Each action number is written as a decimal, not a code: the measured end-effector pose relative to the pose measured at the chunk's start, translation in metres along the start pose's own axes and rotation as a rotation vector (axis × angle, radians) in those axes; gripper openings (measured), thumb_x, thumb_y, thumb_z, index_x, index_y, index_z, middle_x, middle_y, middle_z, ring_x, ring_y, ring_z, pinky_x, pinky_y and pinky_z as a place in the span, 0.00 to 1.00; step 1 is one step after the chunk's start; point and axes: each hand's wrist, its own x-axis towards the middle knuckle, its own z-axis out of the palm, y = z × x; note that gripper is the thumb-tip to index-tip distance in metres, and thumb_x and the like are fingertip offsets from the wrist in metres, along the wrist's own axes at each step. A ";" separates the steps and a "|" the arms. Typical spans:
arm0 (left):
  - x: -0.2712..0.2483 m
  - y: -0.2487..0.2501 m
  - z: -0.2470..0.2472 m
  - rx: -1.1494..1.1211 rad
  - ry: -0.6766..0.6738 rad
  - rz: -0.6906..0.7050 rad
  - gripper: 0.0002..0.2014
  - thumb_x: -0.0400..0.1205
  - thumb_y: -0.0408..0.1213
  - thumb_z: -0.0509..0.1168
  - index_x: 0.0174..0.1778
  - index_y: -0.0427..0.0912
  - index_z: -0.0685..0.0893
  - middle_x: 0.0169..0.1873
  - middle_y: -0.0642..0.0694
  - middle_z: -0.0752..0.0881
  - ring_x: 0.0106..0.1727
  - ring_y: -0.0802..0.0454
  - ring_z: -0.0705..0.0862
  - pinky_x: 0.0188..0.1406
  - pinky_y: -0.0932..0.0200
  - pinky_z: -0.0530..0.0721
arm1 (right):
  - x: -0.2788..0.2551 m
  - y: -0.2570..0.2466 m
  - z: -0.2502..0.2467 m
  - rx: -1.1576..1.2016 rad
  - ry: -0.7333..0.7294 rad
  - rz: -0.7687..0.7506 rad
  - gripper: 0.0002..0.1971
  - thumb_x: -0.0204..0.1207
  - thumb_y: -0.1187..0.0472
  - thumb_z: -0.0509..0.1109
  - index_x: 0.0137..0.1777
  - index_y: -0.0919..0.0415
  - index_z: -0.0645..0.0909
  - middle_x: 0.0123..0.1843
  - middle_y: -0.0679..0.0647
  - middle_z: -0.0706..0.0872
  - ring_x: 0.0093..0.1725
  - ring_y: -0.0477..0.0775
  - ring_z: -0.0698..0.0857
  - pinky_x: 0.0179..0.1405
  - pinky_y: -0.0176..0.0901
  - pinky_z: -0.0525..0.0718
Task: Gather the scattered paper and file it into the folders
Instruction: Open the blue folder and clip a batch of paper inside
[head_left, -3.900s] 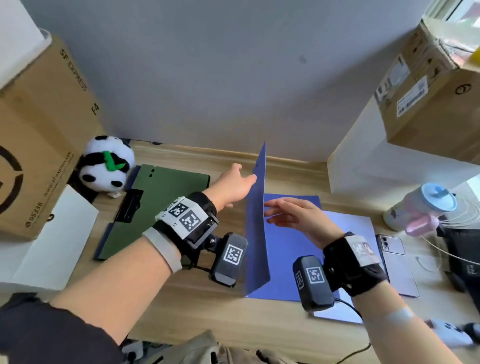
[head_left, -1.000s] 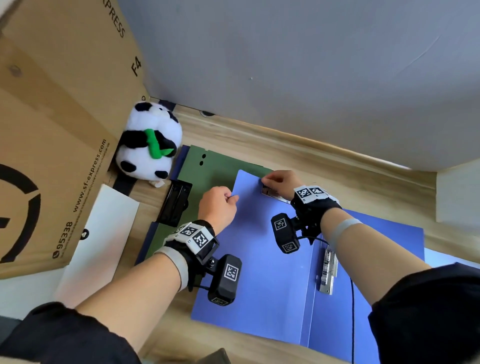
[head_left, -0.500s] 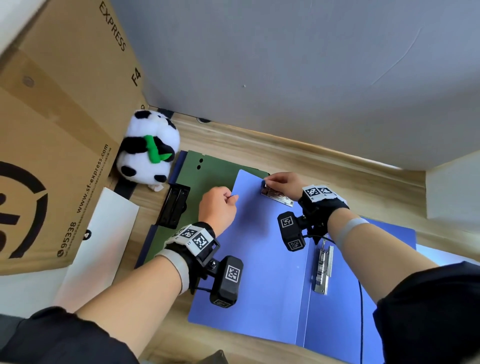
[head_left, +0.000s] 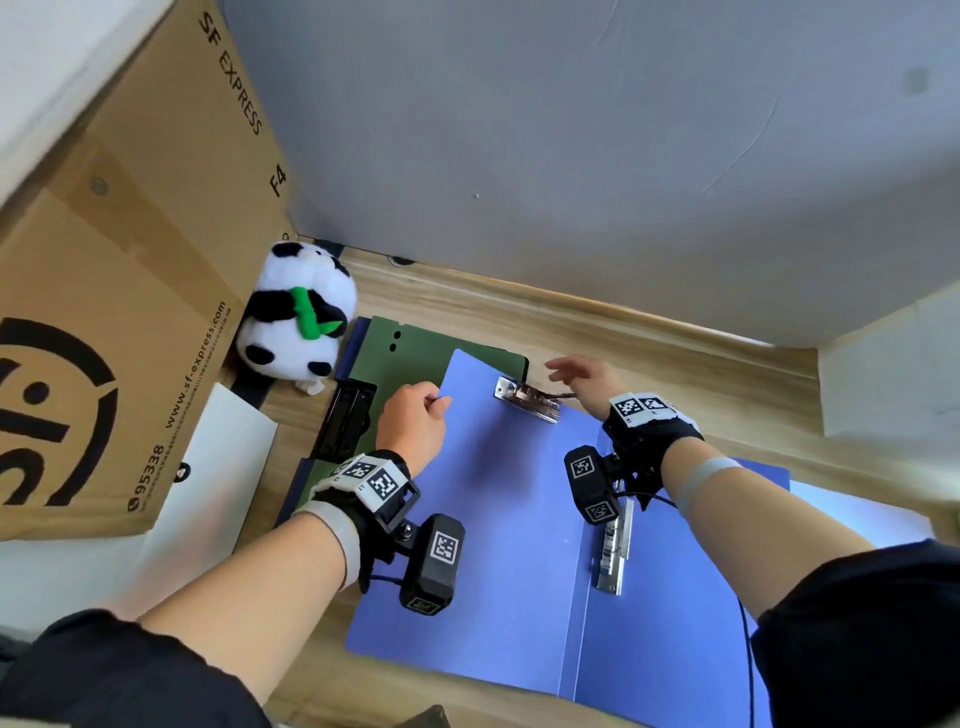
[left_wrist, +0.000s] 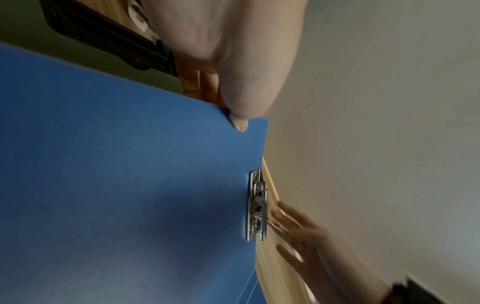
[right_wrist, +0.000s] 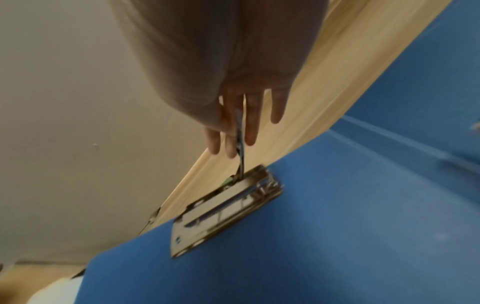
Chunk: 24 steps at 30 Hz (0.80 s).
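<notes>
Since half a second ago the right hand (head_left: 582, 375) has let go of the top clip (head_left: 527, 400) and drawn back toward the wall, fingers now spread and straight, with the clip's lever (right_wrist: 241, 144) standing up. Meanwhile the left hand (head_left: 413, 423) pinches the left edge of the open blue folder (head_left: 498, 545), which lies partly over the green folder (head_left: 415, 353). I judge the clip is being opened to take paper, so the next move calls for fetching the white sheet (head_left: 208, 499) beside the cardboard box (head_left: 104, 312)
</notes>
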 end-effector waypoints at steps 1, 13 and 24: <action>0.000 -0.002 -0.003 0.011 0.005 -0.005 0.18 0.83 0.36 0.59 0.26 0.49 0.67 0.34 0.44 0.74 0.36 0.42 0.70 0.36 0.58 0.67 | -0.003 0.008 -0.006 -0.022 0.052 0.014 0.27 0.74 0.81 0.49 0.64 0.62 0.80 0.61 0.62 0.85 0.54 0.51 0.78 0.46 0.43 0.80; 0.003 -0.016 -0.029 0.203 0.063 -0.147 0.19 0.86 0.38 0.55 0.72 0.38 0.73 0.68 0.34 0.77 0.67 0.33 0.77 0.61 0.45 0.76 | -0.095 0.143 -0.062 -0.174 0.472 0.572 0.23 0.75 0.66 0.59 0.71 0.58 0.73 0.71 0.65 0.72 0.64 0.70 0.79 0.66 0.56 0.78; -0.056 0.007 0.020 0.256 -0.160 -0.113 0.24 0.83 0.36 0.57 0.76 0.45 0.66 0.73 0.39 0.64 0.75 0.39 0.66 0.72 0.45 0.70 | -0.163 0.190 -0.051 -0.003 0.453 0.651 0.22 0.80 0.66 0.60 0.75 0.67 0.69 0.72 0.68 0.77 0.68 0.69 0.78 0.66 0.53 0.76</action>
